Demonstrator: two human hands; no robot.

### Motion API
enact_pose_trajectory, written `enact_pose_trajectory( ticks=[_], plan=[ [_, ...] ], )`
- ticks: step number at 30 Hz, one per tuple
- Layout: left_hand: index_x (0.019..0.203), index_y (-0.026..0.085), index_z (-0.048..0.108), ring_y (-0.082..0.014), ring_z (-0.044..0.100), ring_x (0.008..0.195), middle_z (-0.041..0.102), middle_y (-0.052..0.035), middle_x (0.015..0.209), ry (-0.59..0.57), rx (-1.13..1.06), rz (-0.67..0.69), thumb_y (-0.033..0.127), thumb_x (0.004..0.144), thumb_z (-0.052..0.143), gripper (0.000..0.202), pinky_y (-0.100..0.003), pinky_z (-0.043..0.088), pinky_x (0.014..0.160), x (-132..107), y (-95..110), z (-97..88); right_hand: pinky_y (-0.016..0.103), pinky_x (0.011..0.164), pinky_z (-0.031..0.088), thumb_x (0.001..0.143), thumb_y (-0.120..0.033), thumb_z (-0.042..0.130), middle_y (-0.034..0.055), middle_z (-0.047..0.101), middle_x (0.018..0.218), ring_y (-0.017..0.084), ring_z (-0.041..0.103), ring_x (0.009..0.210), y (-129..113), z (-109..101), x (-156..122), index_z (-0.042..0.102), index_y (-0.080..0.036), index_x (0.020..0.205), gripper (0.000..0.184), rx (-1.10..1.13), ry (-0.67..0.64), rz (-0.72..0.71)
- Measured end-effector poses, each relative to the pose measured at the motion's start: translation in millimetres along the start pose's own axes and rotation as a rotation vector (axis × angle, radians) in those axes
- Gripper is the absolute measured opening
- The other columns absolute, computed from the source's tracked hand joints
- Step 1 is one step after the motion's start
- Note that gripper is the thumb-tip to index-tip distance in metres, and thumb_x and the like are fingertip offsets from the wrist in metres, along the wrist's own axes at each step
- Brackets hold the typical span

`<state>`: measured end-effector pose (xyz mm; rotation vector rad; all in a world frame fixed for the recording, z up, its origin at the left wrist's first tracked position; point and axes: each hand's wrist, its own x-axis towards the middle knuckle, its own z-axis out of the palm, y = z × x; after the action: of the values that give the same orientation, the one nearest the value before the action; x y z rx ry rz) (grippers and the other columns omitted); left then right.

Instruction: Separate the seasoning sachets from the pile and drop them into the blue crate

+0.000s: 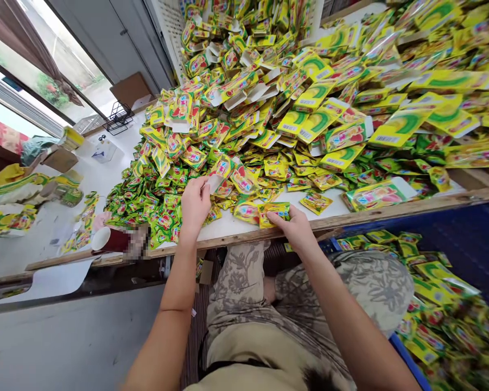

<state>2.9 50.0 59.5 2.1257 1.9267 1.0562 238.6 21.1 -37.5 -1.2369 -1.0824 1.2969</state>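
Note:
My left hand [194, 207] is closed at the near edge of the pile, with fingers and thumb on the white flap of a small candy box [222, 166]. My right hand [298, 227] pinches a yellow sachet [280, 208] just above the table's front edge, thumb on top. Beside that sachet lies another printed packet [246, 212], partly covered by it. A single yellow sachet [316, 202] rests on the white tabletop right of my right hand. Green sachets [163, 212] are heaped left of my left hand.
A large heap of yellow boxes [313, 122] covers the back and right, spilling from a white crate [169, 32]. A dark red mug [112, 239] lies on its side at the left edge. Below right, a blue bin [451, 222] holds filled boxes. A black wire rack [119, 117] stands behind.

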Motion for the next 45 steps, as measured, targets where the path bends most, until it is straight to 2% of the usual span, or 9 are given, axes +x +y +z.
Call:
enact_pose_trajectory(
  ticks=[7,10,15,19,29,34,37,40,45],
  plan=[
    [0.103,0.023,0.07,-0.0196,0.059,0.088,0.063,-0.0052,0.091,-0.188,0.029,0.092,0.018,0.089,0.046,0.027,-0.032,0.046,0.081,2.4,16.5,-9.1,0.034,0.069,0.051,0.07,-0.042,0.073,0.0014,0.073,0.079,0.024,0.064,0.076,-5.1,1.4,12.1,0.067,-0.023,0.083,0.024,-0.351,-0.374,-0.143],
    [0.104,0.023,0.07,-0.0209,0.058,0.091,0.063,-0.0056,0.091,-0.147,0.125,0.055,0.018,0.09,0.046,0.029,-0.033,0.045,0.081,-1.3,17.4,-26.3,0.036,0.074,0.05,0.073,-0.042,0.069,0.0045,0.073,0.087,0.025,0.064,0.081,-0.6,5.7,18.6,0.066,-0.022,0.092,0.028,-0.398,-0.235,-0.15],
    [0.098,0.024,0.073,-0.0215,0.058,0.085,0.062,-0.0052,0.084,-0.312,0.229,0.003,0.02,0.088,0.049,0.026,-0.032,0.045,0.076,-16.2,3.2,-41.0,0.036,0.079,0.048,0.078,-0.045,0.067,0.0067,0.072,0.097,0.023,0.063,0.087,8.4,3.4,21.8,0.062,-0.02,0.097,0.032,-0.297,-0.054,-0.172],
    [0.095,0.023,0.073,-0.0209,0.06,0.085,0.064,-0.0052,0.086,-0.371,0.136,-0.027,0.018,0.087,0.049,0.025,-0.032,0.046,0.078,-25.1,-1.8,-18.3,0.035,0.079,0.048,0.077,-0.044,0.068,0.005,0.07,0.091,0.022,0.063,0.085,6.2,4.8,16.9,0.061,-0.02,0.091,0.029,-0.233,-0.107,-0.193],
    [0.098,0.018,0.069,-0.0184,0.061,0.09,0.068,-0.0055,0.096,-0.417,-0.407,-0.021,0.027,0.092,0.049,0.023,-0.029,0.046,0.082,-28.3,15.9,46.7,0.038,0.083,0.052,0.074,-0.044,0.072,0.0041,0.071,0.097,0.022,0.065,0.09,-18.1,-6.8,8.1,0.061,-0.022,0.094,0.032,-0.053,0.094,-0.195],
    [0.119,0.018,0.059,-0.0198,0.062,0.095,0.066,-0.0092,0.108,-0.302,-0.77,-0.165,0.053,0.096,0.035,0.049,-0.032,0.048,0.086,-49.0,16.9,74.5,0.039,0.084,0.052,0.074,-0.043,0.071,0.0048,0.07,0.097,0.021,0.065,0.09,-28.6,2.7,4.8,0.059,-0.022,0.095,0.031,-0.049,0.088,-0.255],
    [0.125,0.018,0.053,-0.0221,0.06,0.103,0.061,-0.0112,0.119,-0.258,-0.908,-0.184,0.065,0.08,0.057,0.065,-0.033,0.047,0.09,-65.0,16.5,95.3,0.037,0.078,0.052,0.074,-0.044,0.07,0.004,0.07,0.09,0.02,0.065,0.082,-30.8,10.4,6.3,0.058,-0.022,0.093,0.031,-0.076,0.064,-0.279],
    [0.118,0.017,0.053,-0.0197,0.061,0.093,0.064,-0.0072,0.106,-0.295,-0.891,-0.271,0.054,0.065,0.079,0.069,-0.031,0.049,0.085,-71.3,15.3,108.2,0.035,0.075,0.052,0.076,-0.041,0.068,0.0033,0.069,0.087,0.02,0.065,0.08,-33.0,12.9,9.0,0.056,-0.022,0.091,0.027,-0.108,0.081,-0.336],
    [0.104,0.017,0.057,-0.0161,0.058,0.086,0.064,-0.0019,0.091,-0.356,-0.883,-0.232,0.044,0.073,0.074,0.044,-0.028,0.048,0.082,-65.8,16.2,108.5,0.035,0.079,0.05,0.081,-0.034,0.066,0.0051,0.068,0.091,0.022,0.064,0.086,-44.9,6.1,15.5,0.06,-0.022,0.095,0.019,-0.403,0.037,-0.58]
  ],
)
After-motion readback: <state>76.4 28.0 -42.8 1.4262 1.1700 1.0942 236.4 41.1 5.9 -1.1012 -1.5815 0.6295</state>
